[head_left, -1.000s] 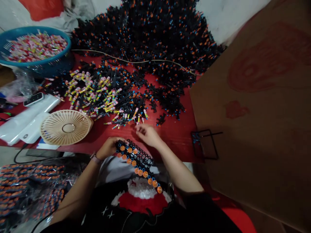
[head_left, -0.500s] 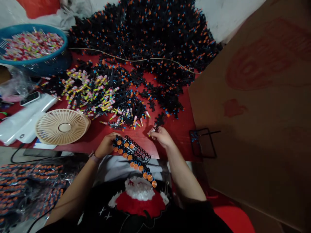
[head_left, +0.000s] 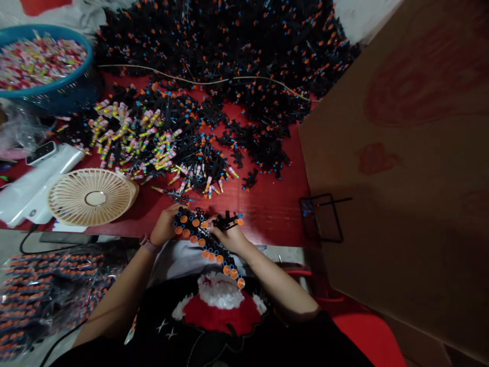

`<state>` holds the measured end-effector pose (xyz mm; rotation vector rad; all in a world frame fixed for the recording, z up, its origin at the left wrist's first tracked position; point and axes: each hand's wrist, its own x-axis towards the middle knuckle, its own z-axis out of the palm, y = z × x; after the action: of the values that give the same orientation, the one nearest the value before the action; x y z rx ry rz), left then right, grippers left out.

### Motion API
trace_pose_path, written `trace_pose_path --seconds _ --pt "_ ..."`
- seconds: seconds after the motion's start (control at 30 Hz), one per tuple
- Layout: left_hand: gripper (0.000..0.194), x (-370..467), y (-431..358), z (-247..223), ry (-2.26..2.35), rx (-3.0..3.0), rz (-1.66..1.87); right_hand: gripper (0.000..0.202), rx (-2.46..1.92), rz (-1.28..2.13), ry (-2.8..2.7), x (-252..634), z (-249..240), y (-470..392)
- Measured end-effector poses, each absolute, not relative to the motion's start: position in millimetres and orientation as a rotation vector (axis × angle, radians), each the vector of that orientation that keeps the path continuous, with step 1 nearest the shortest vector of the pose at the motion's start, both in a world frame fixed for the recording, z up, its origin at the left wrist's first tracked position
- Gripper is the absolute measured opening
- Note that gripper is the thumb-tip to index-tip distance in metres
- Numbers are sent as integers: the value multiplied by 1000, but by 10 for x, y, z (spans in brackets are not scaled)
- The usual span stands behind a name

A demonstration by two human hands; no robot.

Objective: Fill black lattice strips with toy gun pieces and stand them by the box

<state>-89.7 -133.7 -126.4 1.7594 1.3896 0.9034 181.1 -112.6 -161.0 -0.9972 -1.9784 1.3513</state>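
Observation:
My left hand [head_left: 165,227] grips the upper left end of a black honeycomb rack filled with toy pieces [head_left: 198,240], whose orange discs and blue rings run in slanting rows above my lap. My right hand [head_left: 234,239] is closed on a black toy gun [head_left: 224,220] with an orange and blue tip, held against the rack's right side. Its fingertips are partly hidden there. Just beyond both hands on the red table lie loose toy guns [head_left: 206,165] and small candy-like tubes [head_left: 164,155] in pink and yellow.
A large heap of black toy guns [head_left: 229,41] fills the back. At the left stand a blue basket [head_left: 86,63] of wrapped tubes and a cream fan [head_left: 72,196]. A cardboard box [head_left: 401,204] borders the right side. Bagged toy pieces [head_left: 34,300] lie lower left.
My right hand has moved left from the table to the rack, now with a toy gun in it. My left hand still holds the rack. The camera view has shifted slightly.

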Motion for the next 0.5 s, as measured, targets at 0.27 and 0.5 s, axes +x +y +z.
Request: trace_pose_path --seconds 0.27,0.5 --pt "18 -896 -1349 -1284 1378 1771 895 10 -932 1040 -2447 1833 -1365 -1031" --pt "19 -892 -1343 -1250 1357 1756 881 18 -852 1043 -2739 1675 -1136 -850"
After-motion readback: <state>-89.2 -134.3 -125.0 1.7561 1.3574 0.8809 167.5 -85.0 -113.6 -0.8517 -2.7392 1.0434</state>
